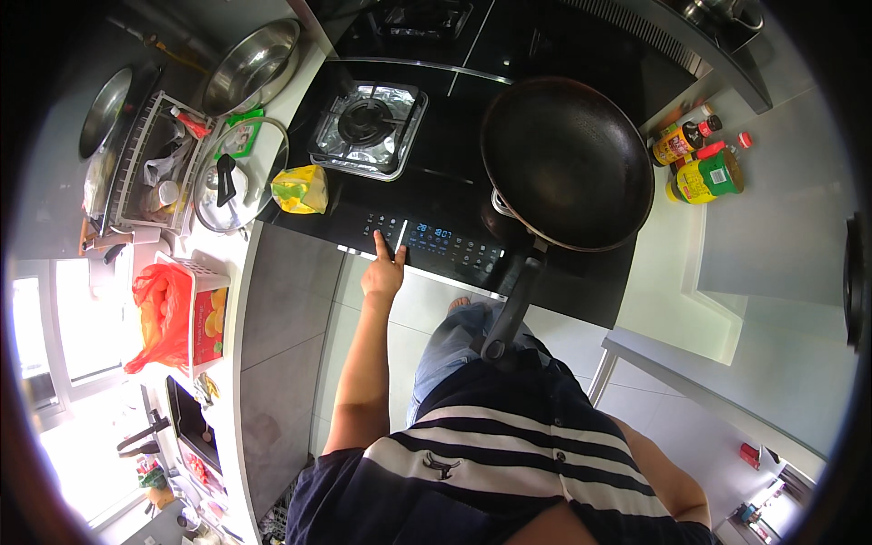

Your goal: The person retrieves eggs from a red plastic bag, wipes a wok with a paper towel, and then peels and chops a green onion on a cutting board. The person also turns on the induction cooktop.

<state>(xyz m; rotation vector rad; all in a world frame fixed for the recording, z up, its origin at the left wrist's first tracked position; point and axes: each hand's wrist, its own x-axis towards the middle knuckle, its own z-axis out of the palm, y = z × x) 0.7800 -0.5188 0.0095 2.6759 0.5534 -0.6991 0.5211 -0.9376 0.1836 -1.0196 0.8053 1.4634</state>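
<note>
My left hand (pixel 383 274) is at the control panel (pixel 436 238) on the front of a black glass stove. Its outstretched fingertip touches or hovers just over the panel's left-hand symbols; I cannot tell which. Nothing is held in it, and the thumb stands apart. Blue digits and icons glow on the panel. A large dark wok (pixel 569 160) sits over the right burner, its black handle (pixel 514 306) pointing towards my body. Behind the panel on the left is a bare gas burner (pixel 368 122) with foil around it. My right hand is out of view.
Left of the burner are a yellow packet (pixel 300 189), a glass lid (pixel 242 191), a steel basin (pixel 252 68) and a dish rack (pixel 160 163). A white basket (pixel 218 276) with a red bag (pixel 163 306) stands nearer me. Several bottles (pixel 688 139) line the right counter.
</note>
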